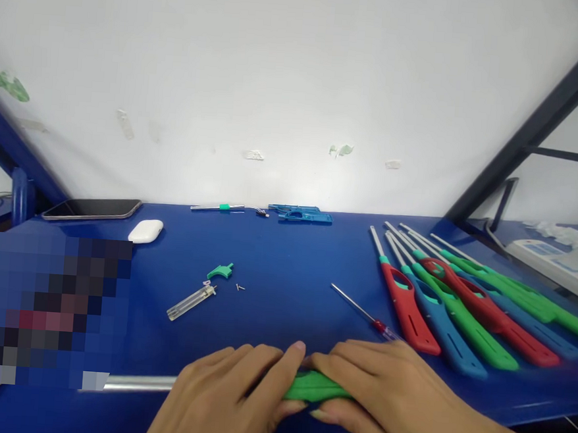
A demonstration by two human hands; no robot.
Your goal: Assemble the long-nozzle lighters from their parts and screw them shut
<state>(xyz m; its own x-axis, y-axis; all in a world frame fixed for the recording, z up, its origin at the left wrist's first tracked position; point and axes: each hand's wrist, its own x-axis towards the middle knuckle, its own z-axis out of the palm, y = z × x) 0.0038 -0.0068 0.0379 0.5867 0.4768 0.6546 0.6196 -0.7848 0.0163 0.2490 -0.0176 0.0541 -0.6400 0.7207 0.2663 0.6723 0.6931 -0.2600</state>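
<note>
Both of my hands are closed around a green gas lighter [315, 386] near the front of the table. Its metal tube points left, past my left hand [230, 394]. My right hand [380, 394] grips the handle end, and the two thumbs press on the green body from below. Much of the lighter is hidden under my fingers. A screwdriver [356, 307] with a clear red handle lies just beyond my right hand. Ahead of my left hand are a clear fuel tank [191, 303], a green trigger [222, 270] and several small screws [240, 287].
Several red, blue and green lighters [461, 301] fan out on the right. Blue handle shells [305, 216] and a metal tube [215, 207] lie by the wall. A phone [94, 208] and white earbud case [146, 231] rest at back left. The left front is pixelated.
</note>
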